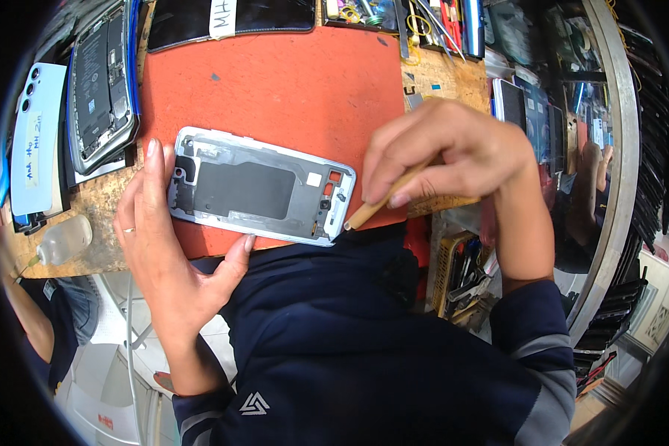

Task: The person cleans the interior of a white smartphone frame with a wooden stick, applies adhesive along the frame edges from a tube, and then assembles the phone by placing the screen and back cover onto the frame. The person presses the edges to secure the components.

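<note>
A light silver phone housing (238, 189) with dark grey inner surface lies on the orange mat (282, 82) at the edge of the wooden bench. My left hand (171, 245) grips the housing's left end, thumb on the lower edge and fingers at the upper left. In my right hand (453, 156) is a slim tan tool (366, 212), pinched between thumb and fingers, its metal tip at or just beside the housing's lower right corner; whether it touches cannot be told.
An opened phone (100, 82), light blue phone (41, 141) and small clear bottle (65, 241) sit left. A dark phone (178, 22) and tool tray (360, 11) stand behind, stacked phones (509, 108) right. Another person's arm (33, 327) shows lower left. A metal-edged case (602, 253) borders the right.
</note>
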The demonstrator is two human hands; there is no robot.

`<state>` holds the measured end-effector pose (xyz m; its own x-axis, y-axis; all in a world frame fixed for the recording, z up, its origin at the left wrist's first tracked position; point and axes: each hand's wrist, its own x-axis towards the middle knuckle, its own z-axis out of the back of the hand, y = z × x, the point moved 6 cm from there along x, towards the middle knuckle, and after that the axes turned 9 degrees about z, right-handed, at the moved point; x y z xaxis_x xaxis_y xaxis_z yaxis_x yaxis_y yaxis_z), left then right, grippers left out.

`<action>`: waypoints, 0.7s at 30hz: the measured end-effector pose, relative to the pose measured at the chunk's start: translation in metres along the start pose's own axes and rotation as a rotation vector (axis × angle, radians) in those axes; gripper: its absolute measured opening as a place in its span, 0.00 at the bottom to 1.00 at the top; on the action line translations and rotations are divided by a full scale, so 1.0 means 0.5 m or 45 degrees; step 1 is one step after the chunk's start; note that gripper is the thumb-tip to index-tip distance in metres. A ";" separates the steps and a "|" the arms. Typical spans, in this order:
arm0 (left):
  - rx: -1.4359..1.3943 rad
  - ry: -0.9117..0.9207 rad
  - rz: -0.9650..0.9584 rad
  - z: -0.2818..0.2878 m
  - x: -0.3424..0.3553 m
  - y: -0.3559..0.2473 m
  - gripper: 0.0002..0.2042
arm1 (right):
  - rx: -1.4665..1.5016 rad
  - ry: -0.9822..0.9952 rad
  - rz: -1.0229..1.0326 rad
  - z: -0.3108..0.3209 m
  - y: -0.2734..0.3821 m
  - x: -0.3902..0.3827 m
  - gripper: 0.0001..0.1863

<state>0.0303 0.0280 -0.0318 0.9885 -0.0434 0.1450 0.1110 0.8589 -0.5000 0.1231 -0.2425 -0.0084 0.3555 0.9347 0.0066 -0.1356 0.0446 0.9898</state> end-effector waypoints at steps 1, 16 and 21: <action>-0.016 -0.006 0.006 -0.001 -0.001 0.000 0.56 | -0.018 -0.058 -0.011 -0.007 0.003 -0.013 0.09; -0.010 0.034 0.052 -0.003 -0.005 0.000 0.61 | -0.225 -0.741 -0.118 -0.145 0.031 -0.117 0.12; -0.138 0.026 0.096 -0.005 -0.006 0.006 0.62 | -0.239 -0.827 -0.144 -0.168 0.029 -0.126 0.11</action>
<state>0.0281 0.0296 -0.0359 0.9962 0.0078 0.0870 0.0460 0.7999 -0.5984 0.0209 -0.2713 -0.0064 0.8515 0.5222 0.0467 -0.2020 0.2446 0.9483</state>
